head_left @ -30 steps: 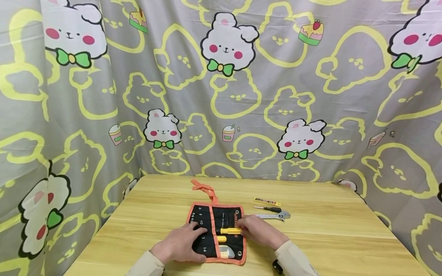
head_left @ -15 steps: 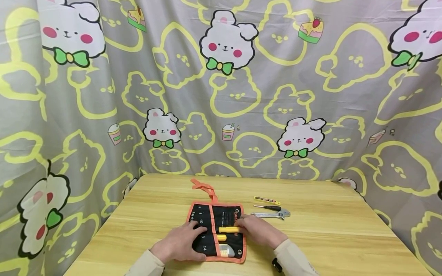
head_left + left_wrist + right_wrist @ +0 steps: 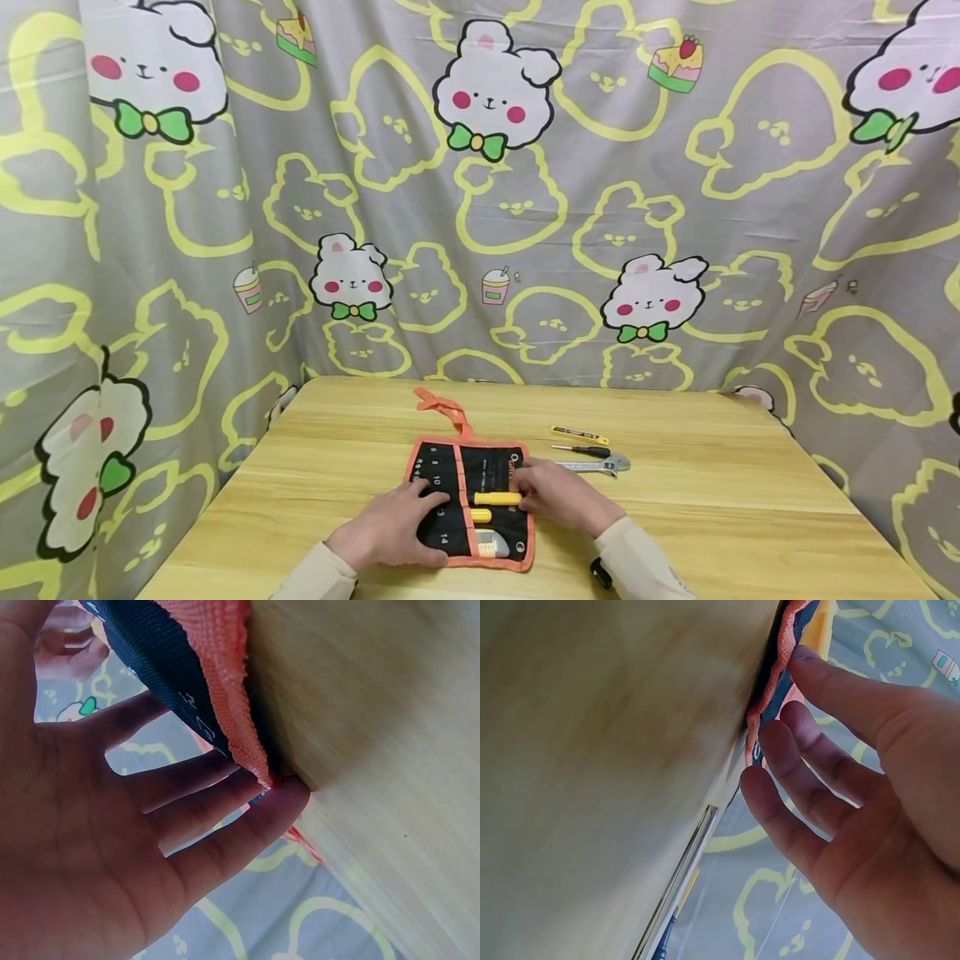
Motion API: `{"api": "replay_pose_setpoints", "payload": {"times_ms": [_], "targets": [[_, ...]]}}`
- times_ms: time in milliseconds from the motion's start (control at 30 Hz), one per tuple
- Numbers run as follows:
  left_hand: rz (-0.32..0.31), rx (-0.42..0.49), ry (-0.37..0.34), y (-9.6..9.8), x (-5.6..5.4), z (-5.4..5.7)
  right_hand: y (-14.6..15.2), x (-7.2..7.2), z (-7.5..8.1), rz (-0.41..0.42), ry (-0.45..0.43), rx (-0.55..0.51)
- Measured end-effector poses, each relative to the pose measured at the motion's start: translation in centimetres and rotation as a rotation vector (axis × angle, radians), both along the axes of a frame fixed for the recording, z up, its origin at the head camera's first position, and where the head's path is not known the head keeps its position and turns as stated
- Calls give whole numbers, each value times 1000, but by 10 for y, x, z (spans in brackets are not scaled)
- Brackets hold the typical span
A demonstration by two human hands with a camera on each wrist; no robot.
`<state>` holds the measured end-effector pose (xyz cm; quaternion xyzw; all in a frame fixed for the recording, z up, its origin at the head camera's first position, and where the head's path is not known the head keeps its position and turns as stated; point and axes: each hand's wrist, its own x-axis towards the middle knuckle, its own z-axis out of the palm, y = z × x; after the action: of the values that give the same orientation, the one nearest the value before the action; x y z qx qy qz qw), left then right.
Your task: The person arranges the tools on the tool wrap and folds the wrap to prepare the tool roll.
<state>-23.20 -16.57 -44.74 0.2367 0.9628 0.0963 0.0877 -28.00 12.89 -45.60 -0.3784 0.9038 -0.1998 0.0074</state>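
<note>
Left hand (image 3: pixel 399 523) rests, fingers apart, on the orange-trimmed black fabric tool pouch (image 3: pixel 476 468); right hand (image 3: pixel 561 495) meets the yellow cylindrical handle's (image 3: pixel 495 498) right end, grip indeterminable.

A grey curtain (image 3: pixel 517 187) printed with rabbits and yellow outlines hangs behind and beside a wooden bench (image 3: pixel 712 517). Right of centre lie a silver wrench (image 3: pixel 617 463), a black screwdriver (image 3: pixel 592 452) beyond it, then a slim yellow case (image 3: pixel 580 434).

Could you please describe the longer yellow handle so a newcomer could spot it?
On the table, find the black pouch. The longer yellow handle lies on its right half, ending at the right hand; the shorter handle stops well short.
</note>
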Motion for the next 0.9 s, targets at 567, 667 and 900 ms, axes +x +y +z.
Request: {"api": "replay_pose_setpoints", "payload": {"times_ms": [567,667,900], "targets": [[7,15,-19,-2,-1,-1,-12,2,-1,21,88,93],[8,14,-19,-2,-1,-1,-14,1,-1,24,95,109],[9,2,-18,0,-2,-1,-10,-1,0,-6,-29,76]]}}
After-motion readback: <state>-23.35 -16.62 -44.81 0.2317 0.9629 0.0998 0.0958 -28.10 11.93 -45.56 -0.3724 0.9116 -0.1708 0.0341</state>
